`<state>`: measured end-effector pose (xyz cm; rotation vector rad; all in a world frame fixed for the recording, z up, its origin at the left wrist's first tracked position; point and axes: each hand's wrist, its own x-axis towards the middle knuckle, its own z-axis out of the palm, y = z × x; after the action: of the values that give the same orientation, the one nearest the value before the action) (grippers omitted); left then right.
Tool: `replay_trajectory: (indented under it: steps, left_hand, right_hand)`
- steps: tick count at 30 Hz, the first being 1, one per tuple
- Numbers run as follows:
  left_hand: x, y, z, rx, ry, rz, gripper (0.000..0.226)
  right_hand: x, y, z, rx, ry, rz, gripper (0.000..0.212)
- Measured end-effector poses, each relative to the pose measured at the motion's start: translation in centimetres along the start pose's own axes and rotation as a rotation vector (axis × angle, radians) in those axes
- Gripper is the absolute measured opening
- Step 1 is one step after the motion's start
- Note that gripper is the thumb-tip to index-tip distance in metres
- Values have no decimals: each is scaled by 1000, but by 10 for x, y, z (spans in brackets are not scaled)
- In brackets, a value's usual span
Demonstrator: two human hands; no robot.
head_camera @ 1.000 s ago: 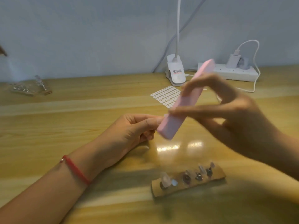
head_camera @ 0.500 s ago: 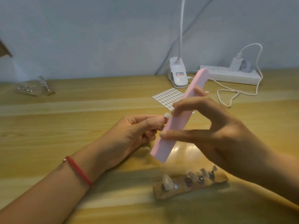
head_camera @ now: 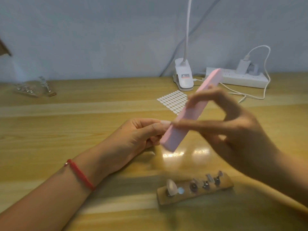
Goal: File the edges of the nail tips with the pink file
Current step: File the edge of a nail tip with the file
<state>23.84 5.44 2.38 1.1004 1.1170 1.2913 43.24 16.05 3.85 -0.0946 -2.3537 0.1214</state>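
Hands meet above the middle of the wooden table point(head_camera: 58, 130). Farthest over, the left hand point(head_camera: 131, 139) rests its wrist on the wood with fingers curled in. Its thumb and forefinger pinch a small pale nail tip point(head_camera: 165, 122) that pokes out towards three o'clock. The tip's free edge touches, or all but touches, the near face of the pink file point(head_camera: 186, 117); blur stops me saying which. The file is the thing to watch. Its long axis runs from about seven o'clock, low beside the left fingertips, up to one o'clock, where its far end crosses in front of the power strip point(head_camera: 241, 79). The tip therefore meets it crosswise, below its middle. I reckon the coming stroke has to slide along that slanted line while the left hand steadies the tip. At six o'clock from the file, well apart from both hands, a wooden holder point(head_camera: 186, 196) carries a row of spare tips point(head_camera: 171, 186). The right hand point(head_camera: 233, 130) comes in from four o'clock, raised off the table, and grips the file around its middle, thumb stretched along the near side, forefinger laid over the top, the other fingers loosely bent behind
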Motion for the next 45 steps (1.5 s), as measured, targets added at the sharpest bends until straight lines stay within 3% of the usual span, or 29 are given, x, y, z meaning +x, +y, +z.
replay_trajectory:
  steps: [3, 6, 10, 14, 23, 37, 41, 45]
  left_hand:
    - [0, 0, 1, -8, 23, -19, 23]
    - [-1, 1, 3, -14, 36, -19, 14]
    - [-1, 1, 4, -33, 55, -28, 32]
    - [0, 0, 3, -46, 56, -40, 33]
    - [-1, 1, 3, -8, 5, -19, 14]
    - [-1, 1, 3, -9, 36, -26, 17]
    - [-1, 1, 4, -2, 21, -28, 16]
    - [0, 1, 3, -15, 36, -17, 16]
  right_hand:
    - [-3, -9, 9, 20, -47, -58, 42]
    - [-2, -2, 2, 41, -42, 9, 43]
    - [-4, 0, 3, 24, -13, 47, 43]
    - [-4, -10, 8, 44, -59, -41, 38]
    - [-3, -8, 3, 85, 49, 47, 41]
    - [-5, -2, 4, 3, 40, 1, 47]
    - [-7, -13, 13, -76, -1, -105, 48]
    - [-2, 0, 3, -35, 31, 13, 47]
